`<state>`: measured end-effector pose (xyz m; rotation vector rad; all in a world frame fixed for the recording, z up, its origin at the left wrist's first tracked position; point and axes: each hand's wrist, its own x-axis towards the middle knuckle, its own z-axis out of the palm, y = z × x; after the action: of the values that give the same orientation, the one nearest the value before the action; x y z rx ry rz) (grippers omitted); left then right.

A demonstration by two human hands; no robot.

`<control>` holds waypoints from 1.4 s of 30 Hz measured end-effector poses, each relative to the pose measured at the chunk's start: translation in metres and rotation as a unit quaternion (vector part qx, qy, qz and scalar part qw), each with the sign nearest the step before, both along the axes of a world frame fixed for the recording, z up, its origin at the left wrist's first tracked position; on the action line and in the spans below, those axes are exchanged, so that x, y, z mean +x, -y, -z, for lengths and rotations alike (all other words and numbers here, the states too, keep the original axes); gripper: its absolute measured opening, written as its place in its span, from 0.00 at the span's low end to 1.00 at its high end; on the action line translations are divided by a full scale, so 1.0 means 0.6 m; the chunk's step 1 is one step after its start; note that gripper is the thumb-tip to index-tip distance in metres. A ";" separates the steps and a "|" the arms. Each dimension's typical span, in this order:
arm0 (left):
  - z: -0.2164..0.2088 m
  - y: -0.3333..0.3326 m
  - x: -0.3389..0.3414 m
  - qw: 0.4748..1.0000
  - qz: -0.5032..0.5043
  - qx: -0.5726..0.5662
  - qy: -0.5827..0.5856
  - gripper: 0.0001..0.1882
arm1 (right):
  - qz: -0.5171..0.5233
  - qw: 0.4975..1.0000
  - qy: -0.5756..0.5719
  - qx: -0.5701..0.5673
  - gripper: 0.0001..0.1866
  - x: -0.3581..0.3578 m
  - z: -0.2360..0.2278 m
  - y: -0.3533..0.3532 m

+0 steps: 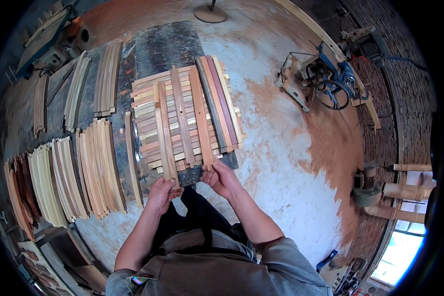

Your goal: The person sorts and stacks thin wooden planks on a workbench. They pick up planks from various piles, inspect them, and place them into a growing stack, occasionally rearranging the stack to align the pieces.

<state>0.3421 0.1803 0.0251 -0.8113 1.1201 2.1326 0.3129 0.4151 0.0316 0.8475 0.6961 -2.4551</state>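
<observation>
A stack of thin wooden strips (150, 118) lies crosswise on a dark table, in pale, pink and brown tones. Several more strips lie lengthwise on top of it. At the near edge, my left hand (161, 195) is closed on the near end of a light brown strip (166, 143), which has another strip right beside it. My right hand (223, 180) pinches the near end of an orange-brown strip (201, 118). Between these lies a greyish-brown strip (182, 116), which neither hand touches. A row of grey, orange, purple and pale strips (219, 103) runs along the stack's right side.
Bundles of sorted strips (98, 167) fill the table's left half, with more bundles (108, 79) behind. A lone strip (132, 160) lies left of the stack. A blue machine with a handwheel (333, 93) stands on the dusty floor at right, near a brick wall (409, 98).
</observation>
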 end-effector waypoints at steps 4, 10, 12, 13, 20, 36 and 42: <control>-0.004 -0.005 -0.009 0.999 0.020 -0.031 0.011 0.09 | -0.083 0.996 0.017 0.009 0.10 0.009 -0.023 0.010; -0.072 0.005 -0.001 0.828 0.138 -0.471 -0.272 0.20 | -0.141 0.974 -0.095 0.148 0.09 -0.002 -0.051 0.036; -0.105 -0.008 -0.022 0.892 0.105 -0.328 -0.293 0.18 | -0.157 0.962 -0.133 0.177 0.08 0.023 -0.055 0.059; -0.110 -0.026 -0.030 0.932 0.045 -0.234 -0.272 0.15 | -0.178 0.950 -0.160 0.200 0.08 0.040 -0.054 0.076; -0.100 -0.008 -0.035 0.982 -0.037 -0.134 -0.131 0.08 | -0.169 0.851 -0.232 0.440 0.11 0.036 -0.010 0.018; -0.067 0.119 0.064 0.974 -0.104 -0.162 -0.117 0.05 | 0.126 0.967 0.010 0.220 0.04 -0.064 0.025 -0.102; -0.059 0.159 0.097 0.971 -0.130 -0.170 -0.105 0.05 | 0.145 0.971 0.012 0.189 0.02 -0.044 -0.014 -0.104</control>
<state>0.4005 0.0847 0.0607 -0.9438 1.5997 2.3161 0.2864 0.4776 0.0401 1.1925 1.1244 -2.6000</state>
